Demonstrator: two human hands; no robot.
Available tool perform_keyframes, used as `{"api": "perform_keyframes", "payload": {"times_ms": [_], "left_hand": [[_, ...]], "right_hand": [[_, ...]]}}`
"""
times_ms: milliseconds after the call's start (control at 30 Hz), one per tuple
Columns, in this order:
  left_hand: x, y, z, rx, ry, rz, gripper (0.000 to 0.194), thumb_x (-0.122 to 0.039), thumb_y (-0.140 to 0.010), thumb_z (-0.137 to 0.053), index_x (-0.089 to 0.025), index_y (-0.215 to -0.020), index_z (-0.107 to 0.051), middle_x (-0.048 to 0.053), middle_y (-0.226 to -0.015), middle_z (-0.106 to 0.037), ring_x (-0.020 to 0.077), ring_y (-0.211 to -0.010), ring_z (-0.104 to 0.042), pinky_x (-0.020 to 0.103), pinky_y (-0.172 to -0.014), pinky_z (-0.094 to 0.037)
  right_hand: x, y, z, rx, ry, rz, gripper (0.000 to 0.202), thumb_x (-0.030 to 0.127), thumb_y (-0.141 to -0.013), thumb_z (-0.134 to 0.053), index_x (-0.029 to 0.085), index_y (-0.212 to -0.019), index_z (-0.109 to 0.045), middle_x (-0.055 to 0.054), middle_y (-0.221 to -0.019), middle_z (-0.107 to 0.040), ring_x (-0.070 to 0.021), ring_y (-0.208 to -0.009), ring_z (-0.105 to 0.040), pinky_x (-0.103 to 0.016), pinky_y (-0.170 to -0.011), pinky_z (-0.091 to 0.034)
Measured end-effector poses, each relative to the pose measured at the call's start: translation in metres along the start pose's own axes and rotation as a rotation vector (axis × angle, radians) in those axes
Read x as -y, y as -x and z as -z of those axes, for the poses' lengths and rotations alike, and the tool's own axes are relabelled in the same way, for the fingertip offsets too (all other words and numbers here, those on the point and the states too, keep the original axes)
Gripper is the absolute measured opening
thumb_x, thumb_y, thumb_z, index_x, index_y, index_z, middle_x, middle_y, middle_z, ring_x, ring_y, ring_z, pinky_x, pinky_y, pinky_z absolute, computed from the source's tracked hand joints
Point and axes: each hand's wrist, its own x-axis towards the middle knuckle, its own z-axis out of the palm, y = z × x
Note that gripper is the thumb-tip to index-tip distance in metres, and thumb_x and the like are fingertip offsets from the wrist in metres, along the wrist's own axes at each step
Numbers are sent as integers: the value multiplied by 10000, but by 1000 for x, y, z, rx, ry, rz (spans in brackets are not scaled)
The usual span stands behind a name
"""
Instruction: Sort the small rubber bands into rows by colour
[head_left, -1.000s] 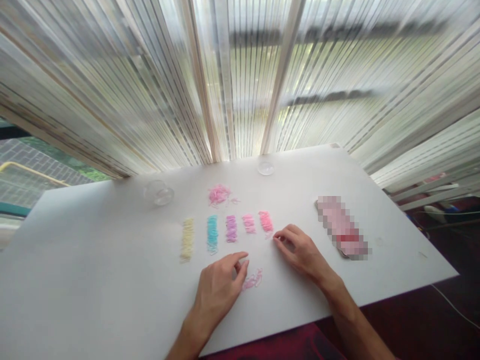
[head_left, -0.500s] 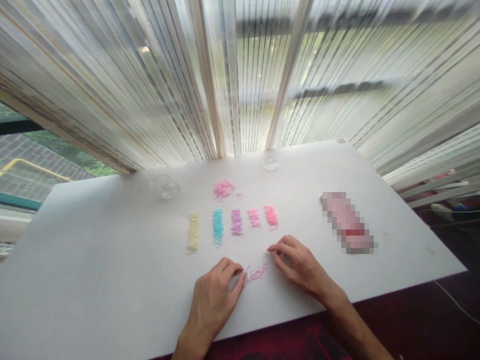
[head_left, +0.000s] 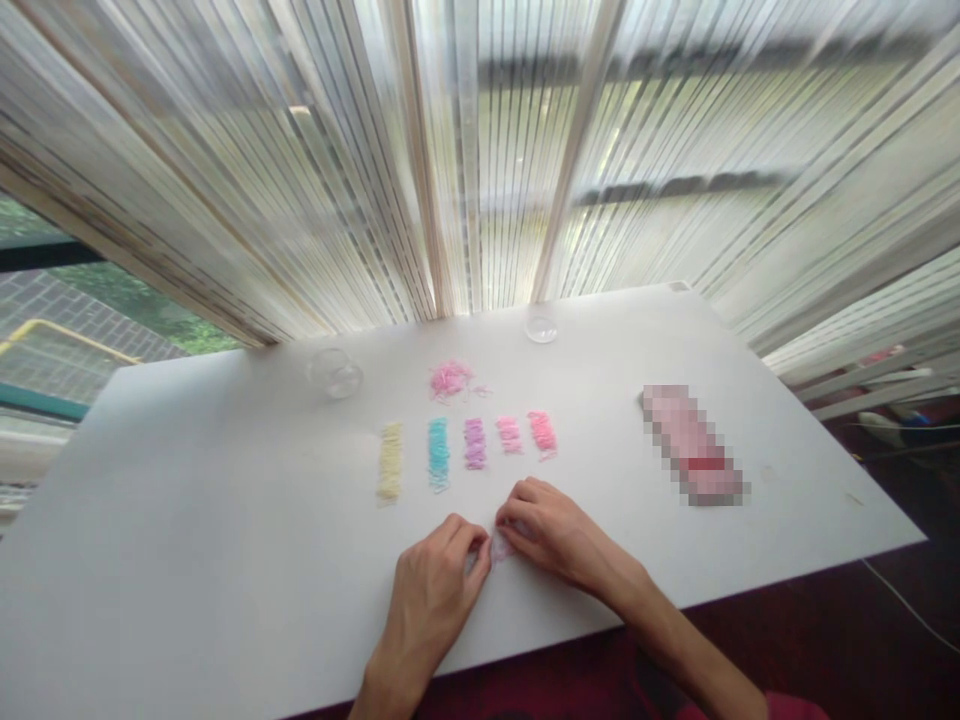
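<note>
In the head view my left hand (head_left: 439,580) rests low on the table, thumb and forefinger pinched together at the left edge of a small loose pile of pale pink thin pieces (head_left: 501,547). From the right, my right hand (head_left: 551,530) bends over that same pile with its fingertips closed and covers much of it. Whatever either pinch holds is too small to make out. Just beyond the hands lie columns of similar tiny pieces: yellow (head_left: 390,462), blue (head_left: 438,455), purple (head_left: 475,443), light pink (head_left: 509,434) and coral pink (head_left: 543,433).
Behind the columns sits a larger heap of pink pieces (head_left: 450,378). Clear round containers (head_left: 337,375) stand at the back left, and a clear shallow dish (head_left: 541,330) nearer the curtain (head_left: 495,200). A blurred-out pink object (head_left: 690,440) lies on the white table (head_left: 187,520) at right.
My right hand has moved left and slightly down, from the pile's right side to over it, close to my left hand. The left hand has hardly moved.
</note>
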Motion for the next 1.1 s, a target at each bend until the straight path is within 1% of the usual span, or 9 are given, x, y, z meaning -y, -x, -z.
{"api": "perform_keyframes", "payload": {"times_ms": [167,233,333,433,600,700,867,967,1100], "left_hand": [[6,4,5,-5,77,41,130,-199,-944,-561,-243,-904,-676,-11,-890,-717,161,-784,-709,245,-679,-499],[8,5,5,-7,93,40,113,-212,-942,-574,-248,-919,-679,-12,-902,-721,163,-795,-711,248,-691,-506],[9,6,4,-7,123,28,91,-216,-931,-596,-253,-940,-678,-13,-923,-728,160,-824,-714,237,-702,-507],[12,4,4,-15,125,23,112,-214,-944,-571,-250,-926,-675,-14,-913,-726,158,-811,-711,237,-693,-506],[22,7,7,-111,142,27,160,-231,-972,-517,-244,-914,-665,-10,-898,-721,153,-786,-701,238,-691,-507],[30,10,7,-163,162,21,179,-246,-985,-499,-238,-923,-666,-3,-892,-720,152,-788,-700,236,-695,-510],[34,13,4,-177,195,3,176,-245,-992,-501,-238,-929,-665,-8,-885,-711,157,-797,-701,250,-719,-516],[35,15,3,-197,211,-13,170,-242,-992,-504,-237,-930,-662,-11,-879,-708,155,-791,-699,250,-712,-514],[36,17,3,-216,228,-12,162,-238,-994,-507,-235,-934,-657,-16,-880,-702,148,-778,-695,251,-711,-516]], "right_hand": [[6,-7,7,59,1,4,103,106,-928,-604,194,-945,-655,-53,-944,-631,-197,-905,-591,-321,-804,-503],[8,-7,8,50,9,-1,106,98,-915,-614,194,-943,-650,-53,-941,-629,-198,-890,-589,-322,-795,-506],[9,-6,10,45,-7,7,168,88,-898,-636,206,-1015,-663,-47,-952,-623,-192,-889,-585,-309,-785,-508],[10,-8,11,67,-7,26,135,97,-906,-641,207,-977,-675,-40,-929,-618,-189,-879,-582,-296,-762,-503],[10,-14,7,70,86,42,104,113,-955,-569,180,-886,-611,-56,-905,-606,-207,-849,-561,-336,-750,-514],[7,-21,2,-8,89,49,108,90,-955,-553,177,-906,-593,-66,-921,-602,-218,-877,-558,-352,-764,-524],[-1,-40,-1,-247,130,60,118,116,-983,-521,198,-967,-604,-69,-934,-611,-224,-899,-562,-377,-788,-533],[-5,-50,-3,-278,198,65,105,118,-974,-541,188,-942,-613,-72,-908,-615,-231,-880,-564,-381,-767,-540],[-10,-53,-8,-285,234,55,85,121,-957,-577,187,-925,-620,-70,-899,-617,-235,-867,-572,-384,-755,-547]]}}
